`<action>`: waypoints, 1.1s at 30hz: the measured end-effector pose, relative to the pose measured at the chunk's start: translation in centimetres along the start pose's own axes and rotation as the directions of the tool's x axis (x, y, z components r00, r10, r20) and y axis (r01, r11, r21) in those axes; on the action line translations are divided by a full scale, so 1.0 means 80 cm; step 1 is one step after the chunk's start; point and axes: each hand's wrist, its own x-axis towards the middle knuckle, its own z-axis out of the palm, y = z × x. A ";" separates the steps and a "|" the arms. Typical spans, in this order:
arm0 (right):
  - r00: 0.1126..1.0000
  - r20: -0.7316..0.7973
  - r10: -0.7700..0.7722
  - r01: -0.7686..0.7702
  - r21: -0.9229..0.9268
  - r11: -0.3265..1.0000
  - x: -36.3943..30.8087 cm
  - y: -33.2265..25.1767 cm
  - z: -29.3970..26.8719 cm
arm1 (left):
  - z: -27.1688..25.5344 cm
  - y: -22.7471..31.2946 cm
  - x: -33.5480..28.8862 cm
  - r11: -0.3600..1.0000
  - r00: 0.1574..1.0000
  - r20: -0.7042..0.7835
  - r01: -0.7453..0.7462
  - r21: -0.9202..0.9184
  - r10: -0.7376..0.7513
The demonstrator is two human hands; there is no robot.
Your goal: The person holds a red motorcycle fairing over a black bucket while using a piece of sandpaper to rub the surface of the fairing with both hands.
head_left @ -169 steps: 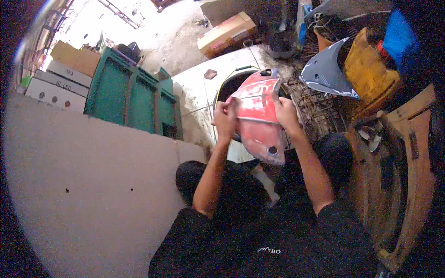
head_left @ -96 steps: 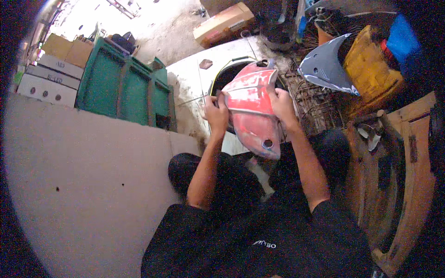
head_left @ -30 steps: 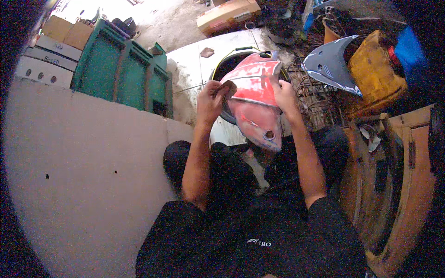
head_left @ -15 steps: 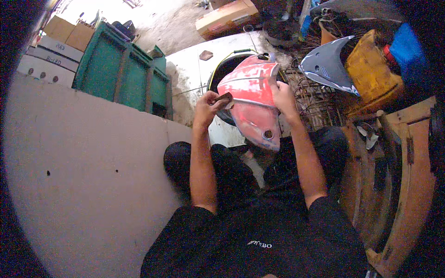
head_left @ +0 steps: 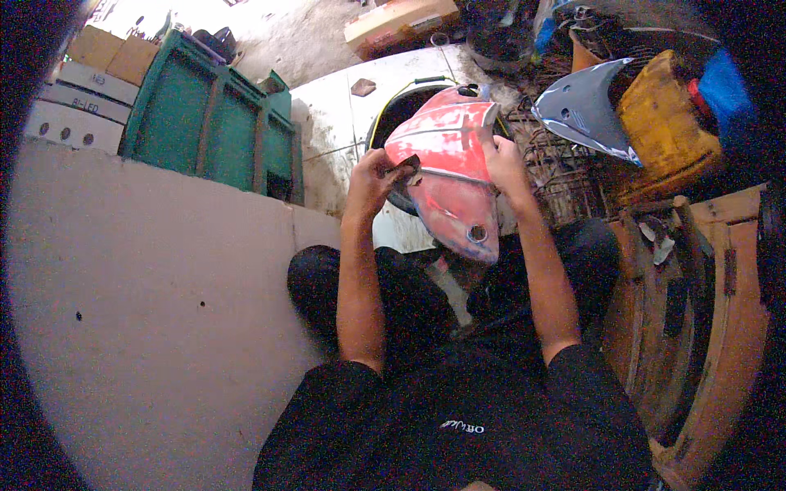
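Observation:
A curved motorcycle body panel (head_left: 446,149), red with whitish worn patches and a round hole near its lower end, tilts over a black basin (head_left: 386,123) with a yellowish rim. My right hand (head_left: 506,170) grips the panel's right edge, thumb on top and the other fingers mostly hidden. At the left edge my left hand (head_left: 372,182) pinches a small dark folded piece of sandpaper (head_left: 406,166), which lies against or just over the panel's surface. Most of the basin's inside is hidden beneath the panel.
To the left stand a pale wall (head_left: 164,270), a green cabinet (head_left: 184,110) and stacked boxes (head_left: 86,94). On the right are a grey panel (head_left: 577,110), a dirty yellow container (head_left: 667,123) and a wooden frame (head_left: 741,262). A cardboard box (head_left: 401,26) lies at the back.
The whole view has shifted slightly. My left hand with the sandpaper has moved a little up and right along the panel's left side; my right hand keeps its grip.

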 end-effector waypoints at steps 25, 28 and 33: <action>0.998 0.013 0.053 -0.052 -0.091 0.995 0.003 -0.002 -0.001 | 0.001 0.002 0.006 0.963 0.966 0.016 -0.258 0.079 0.257; 1.000 -0.021 0.015 -0.016 -0.048 0.999 0.001 -0.004 -0.004 | 0.010 -0.001 0.000 0.967 0.971 0.005 -0.239 0.084 0.240; 1.000 -0.006 0.015 -0.015 -0.016 1.000 0.003 0.002 -0.001 | -0.005 -0.010 0.007 0.946 0.961 -0.022 -0.266 0.186 0.275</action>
